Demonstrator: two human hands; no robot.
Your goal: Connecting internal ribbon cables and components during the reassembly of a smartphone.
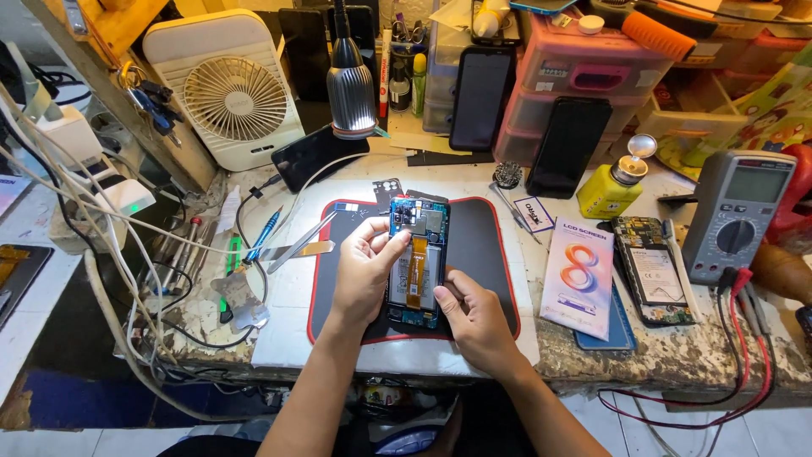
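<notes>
Head view: your left hand (362, 269) grips the opened phone (417, 262) along its left edge, fingers curled at the top corner by the circuit board. Your right hand (475, 315) pinches its lower right edge, thumb on the inside near the battery. Phone sits back-off, lengthwise, just above the black red-edged mat (482, 245) under the lamp (351, 85). Second gutted phone (653, 271) lies right, near the multimeter (737, 216); tweezers (298, 245) lie left of the mat.
</notes>
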